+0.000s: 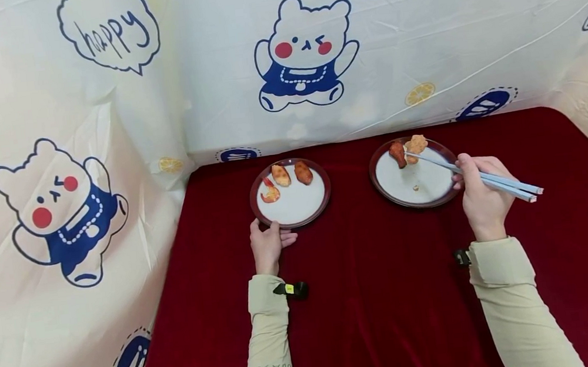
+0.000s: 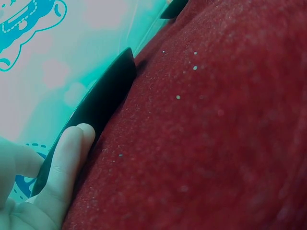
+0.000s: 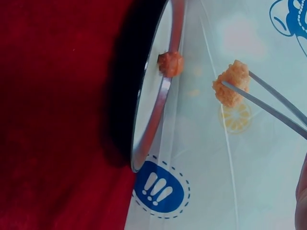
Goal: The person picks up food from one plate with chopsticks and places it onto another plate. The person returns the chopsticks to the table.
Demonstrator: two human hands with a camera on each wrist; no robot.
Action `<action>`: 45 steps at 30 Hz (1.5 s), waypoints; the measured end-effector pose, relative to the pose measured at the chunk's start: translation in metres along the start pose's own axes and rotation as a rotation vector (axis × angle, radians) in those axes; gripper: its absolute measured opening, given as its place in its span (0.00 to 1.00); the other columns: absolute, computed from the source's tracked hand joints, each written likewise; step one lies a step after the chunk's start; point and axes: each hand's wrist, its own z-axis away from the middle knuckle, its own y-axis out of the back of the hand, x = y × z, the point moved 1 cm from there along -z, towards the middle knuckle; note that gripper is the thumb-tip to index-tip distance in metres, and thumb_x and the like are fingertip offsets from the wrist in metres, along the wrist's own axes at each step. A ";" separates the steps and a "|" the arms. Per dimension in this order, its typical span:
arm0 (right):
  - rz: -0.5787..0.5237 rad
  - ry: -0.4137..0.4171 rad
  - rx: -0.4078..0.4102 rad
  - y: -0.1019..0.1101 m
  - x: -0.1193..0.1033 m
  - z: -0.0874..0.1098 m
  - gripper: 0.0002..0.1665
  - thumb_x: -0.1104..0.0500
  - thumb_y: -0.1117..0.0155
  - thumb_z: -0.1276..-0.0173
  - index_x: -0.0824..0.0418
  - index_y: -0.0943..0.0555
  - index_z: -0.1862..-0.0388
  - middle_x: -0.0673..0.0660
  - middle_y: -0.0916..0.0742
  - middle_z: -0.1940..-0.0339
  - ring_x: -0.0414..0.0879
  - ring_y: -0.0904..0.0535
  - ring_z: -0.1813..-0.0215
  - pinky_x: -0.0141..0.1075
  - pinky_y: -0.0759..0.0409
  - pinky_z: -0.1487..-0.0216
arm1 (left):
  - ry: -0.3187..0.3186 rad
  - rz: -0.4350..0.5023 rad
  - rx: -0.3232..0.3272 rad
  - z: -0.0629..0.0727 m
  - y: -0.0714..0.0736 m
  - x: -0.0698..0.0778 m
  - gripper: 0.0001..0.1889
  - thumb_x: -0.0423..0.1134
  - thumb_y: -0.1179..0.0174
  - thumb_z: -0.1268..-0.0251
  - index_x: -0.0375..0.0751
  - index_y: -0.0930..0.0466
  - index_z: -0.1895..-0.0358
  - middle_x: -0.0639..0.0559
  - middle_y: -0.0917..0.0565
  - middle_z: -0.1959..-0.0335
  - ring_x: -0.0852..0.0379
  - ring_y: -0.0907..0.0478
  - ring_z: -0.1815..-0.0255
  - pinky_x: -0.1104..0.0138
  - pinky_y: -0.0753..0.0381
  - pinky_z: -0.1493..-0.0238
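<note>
In the head view my right hand (image 1: 485,197) holds pale blue chopsticks (image 1: 498,180). Their tips pinch a knobbly golden piece of fried chicken (image 1: 416,144), which the right wrist view shows held up off the right plate (image 1: 396,182). On that plate lie a reddish-brown drumstick (image 1: 397,156) and a small crumb (image 1: 415,188). My left hand (image 1: 266,248) grips the near rim of the left plate (image 1: 296,208), with fingers (image 2: 67,158) against its dark underside. That plate bears a shrimp (image 1: 270,195), a golden fried piece (image 1: 281,175) and a browner one (image 1: 303,172).
A dark red velvet cloth (image 1: 347,296) covers the table. Behind and to the left hangs a white sheet (image 1: 219,66) printed with cartoon bears. Small pale specks dot the cloth in the left wrist view.
</note>
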 end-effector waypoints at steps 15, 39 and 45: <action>0.253 -0.062 0.017 0.024 0.013 -0.005 0.16 0.58 0.32 0.36 0.74 0.14 0.66 0.45 0.14 0.73 0.34 0.22 0.81 0.19 0.21 0.78 | -0.033 0.011 0.039 -0.020 0.000 -0.026 0.36 0.40 0.52 0.26 0.43 0.61 0.22 0.35 0.15 0.63 0.52 0.13 0.75 0.62 0.10 0.66; 0.440 -0.066 -0.027 0.026 0.027 -0.020 0.19 0.53 0.32 0.36 0.71 0.13 0.67 0.39 0.17 0.76 0.30 0.24 0.83 0.18 0.24 0.81 | -0.023 0.008 0.034 -0.018 0.001 -0.024 0.36 0.40 0.52 0.26 0.44 0.61 0.22 0.36 0.15 0.62 0.52 0.13 0.74 0.63 0.10 0.65; 0.480 -0.084 -0.051 0.024 0.029 -0.022 0.18 0.54 0.32 0.36 0.71 0.14 0.68 0.38 0.19 0.77 0.28 0.24 0.83 0.16 0.26 0.81 | -0.029 0.009 0.035 -0.018 0.001 -0.025 0.36 0.40 0.52 0.26 0.44 0.61 0.22 0.38 0.14 0.64 0.53 0.13 0.75 0.63 0.10 0.66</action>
